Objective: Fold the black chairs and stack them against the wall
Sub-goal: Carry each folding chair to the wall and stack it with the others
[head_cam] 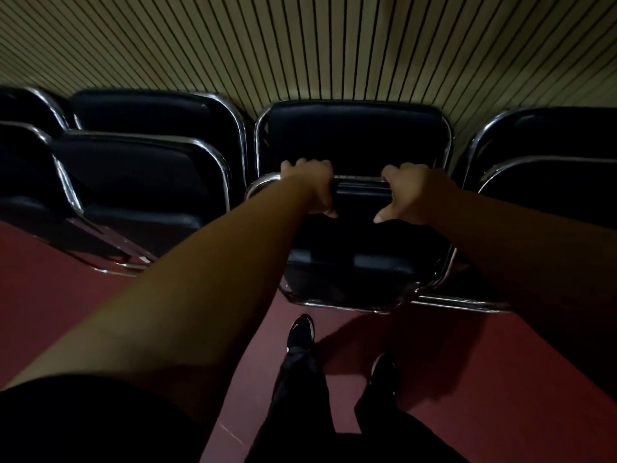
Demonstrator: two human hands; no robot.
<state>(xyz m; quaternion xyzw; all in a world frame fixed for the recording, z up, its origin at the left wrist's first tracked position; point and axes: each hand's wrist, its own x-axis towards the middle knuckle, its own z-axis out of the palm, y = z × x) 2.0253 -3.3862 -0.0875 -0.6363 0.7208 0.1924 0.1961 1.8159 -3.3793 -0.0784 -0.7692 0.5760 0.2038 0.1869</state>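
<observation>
Along the far edge of the floor [66, 279], where its dark red surface meets the wall [300, 45], black chairs with chrome tube frames stand in a row in dim light. The wall is pale beige and covered in narrow vertical slats with dark gaps between them. The floor is smooth and matt, with a faint pale seam line near its lower left part. At the middle of the row, the held chair [360, 262] stands with its lower chrome bar on the floor, just in front of the rear chair [354, 135], whose padded back leans close against the slats. Whether the held chair is fully folded flat cannot be told in this light. The left hand [312, 185] grips the chair's chrome top rail, fingers curled over the far side and thumb on the near side. The right hand [410, 195] grips the same rail just beside it, fingers curled over and thumb pointing down across the black padding. Toward the left edge of the floor, the left chairs [140, 175] stand one before another against the wall; toward the right edge, the right chairs [551, 135] do likewise. Near the bottom, black trousers [297, 396] and black shoes [300, 332] stand on the red floor; the forward shoe bears a small white mark, too dim to read.
</observation>
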